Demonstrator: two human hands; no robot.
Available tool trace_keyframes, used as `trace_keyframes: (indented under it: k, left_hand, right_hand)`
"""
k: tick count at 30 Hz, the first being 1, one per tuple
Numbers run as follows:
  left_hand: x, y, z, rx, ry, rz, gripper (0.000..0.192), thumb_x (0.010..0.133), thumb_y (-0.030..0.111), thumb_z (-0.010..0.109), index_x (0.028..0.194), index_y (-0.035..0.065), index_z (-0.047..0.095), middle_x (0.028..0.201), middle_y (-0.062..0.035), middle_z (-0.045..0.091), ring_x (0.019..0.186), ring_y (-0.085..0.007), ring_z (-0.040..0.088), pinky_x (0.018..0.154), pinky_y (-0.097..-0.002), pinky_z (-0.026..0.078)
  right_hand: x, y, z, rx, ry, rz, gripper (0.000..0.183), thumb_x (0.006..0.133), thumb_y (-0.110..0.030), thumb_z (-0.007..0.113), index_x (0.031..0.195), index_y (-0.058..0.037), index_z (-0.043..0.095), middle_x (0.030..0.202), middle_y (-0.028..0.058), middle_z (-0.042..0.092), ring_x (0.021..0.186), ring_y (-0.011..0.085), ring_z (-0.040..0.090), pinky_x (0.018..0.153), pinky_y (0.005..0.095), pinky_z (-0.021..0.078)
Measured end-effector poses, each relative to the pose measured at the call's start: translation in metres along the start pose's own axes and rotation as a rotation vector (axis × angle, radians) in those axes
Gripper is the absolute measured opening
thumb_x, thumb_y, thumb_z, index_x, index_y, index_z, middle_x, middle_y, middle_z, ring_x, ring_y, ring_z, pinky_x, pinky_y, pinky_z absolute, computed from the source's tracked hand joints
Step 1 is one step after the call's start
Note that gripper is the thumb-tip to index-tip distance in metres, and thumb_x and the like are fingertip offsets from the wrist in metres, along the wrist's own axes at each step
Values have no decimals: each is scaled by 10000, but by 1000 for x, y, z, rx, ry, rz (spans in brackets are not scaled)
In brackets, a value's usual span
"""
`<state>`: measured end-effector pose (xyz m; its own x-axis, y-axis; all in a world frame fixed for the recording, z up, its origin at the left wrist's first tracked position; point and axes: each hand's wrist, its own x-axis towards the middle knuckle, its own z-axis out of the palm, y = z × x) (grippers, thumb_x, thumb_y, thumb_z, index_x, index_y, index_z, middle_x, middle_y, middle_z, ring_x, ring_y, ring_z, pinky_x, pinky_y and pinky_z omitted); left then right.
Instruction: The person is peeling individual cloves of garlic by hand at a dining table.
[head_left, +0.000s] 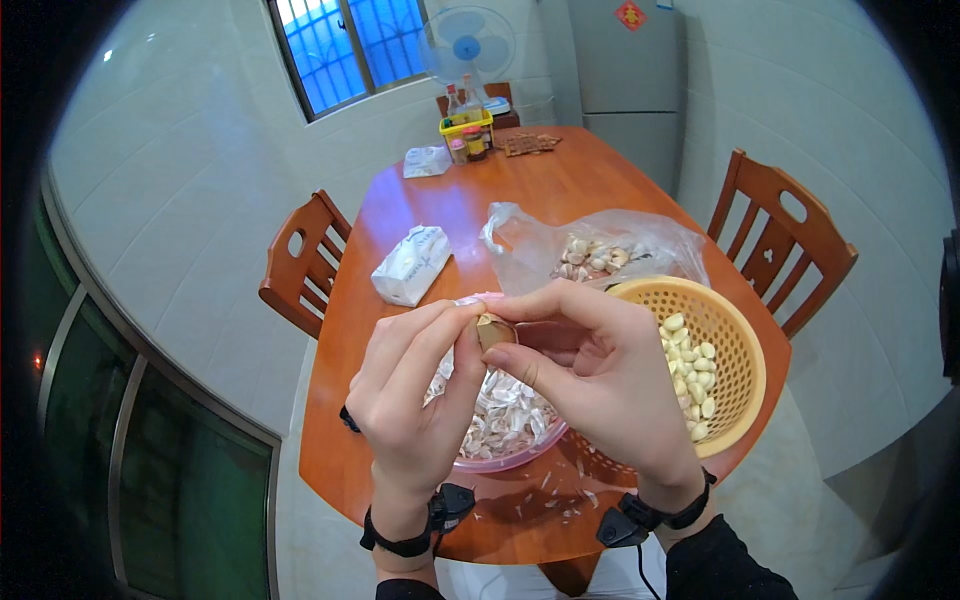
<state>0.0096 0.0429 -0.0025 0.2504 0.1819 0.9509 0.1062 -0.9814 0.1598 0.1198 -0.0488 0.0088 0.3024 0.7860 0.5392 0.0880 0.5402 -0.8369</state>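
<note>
Between the fingertips of both hands is a garlic clove (496, 333) with its skin on. My left hand (420, 375) pinches it from the left with thumb and fingers; my right hand (600, 367) grips its other side. Beneath the hands, partly hidden by them, a pink bowl (517, 459) holds a heap of papery garlic skins (504, 412). To the right stands a yellow plastic colander (739, 375) with many peeled garlic cloves (697, 379). Behind it lies a clear plastic bag (660, 232) with unpeeled garlic (596, 255).
The wooden table (420, 199) bears a tissue pack (412, 265), a second white pack (427, 161), a yellow basket (455, 129) of bottles and jars, and a brown mat (529, 144). Bits of skin (566, 506) lie near the front edge. Wooden chairs (304, 255) flank the table.
</note>
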Motion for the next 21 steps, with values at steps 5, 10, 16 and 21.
trace_keyframes:
  k: [5,10,16,21]
  left_hand:
    - [3,4,-4,41,-48,63,217,593,-82,626,795,-4,608,777,-105,596,675,-227,566,598,-283,451]
    - [2,9,-6,-14,-54,-23,202,609,-83,607,795,-5,593,768,-105,587,678,-231,566,601,-283,449]
    - [1,-3,8,-71,-277,-246,129,688,-32,561,816,-15,564,763,-129,569,693,-262,566,615,-301,444]
    - [-18,-50,18,47,-606,-421,129,761,75,524,835,-23,564,785,-160,566,736,-294,566,647,-348,441]
  right_hand:
    - [-3,-9,-8,-40,-36,64,265,725,71,602,981,62,536,921,112,592,865,162,594,785,258,481]
    - [0,-5,-11,22,41,7,217,736,35,606,946,42,549,879,82,594,822,135,591,730,234,483]
    - [2,-10,-33,35,318,-135,221,757,22,594,973,43,548,886,82,601,827,113,571,690,214,473]
    - [-1,-13,-36,36,236,-127,256,761,21,590,1012,38,545,927,86,589,836,110,564,722,225,466]
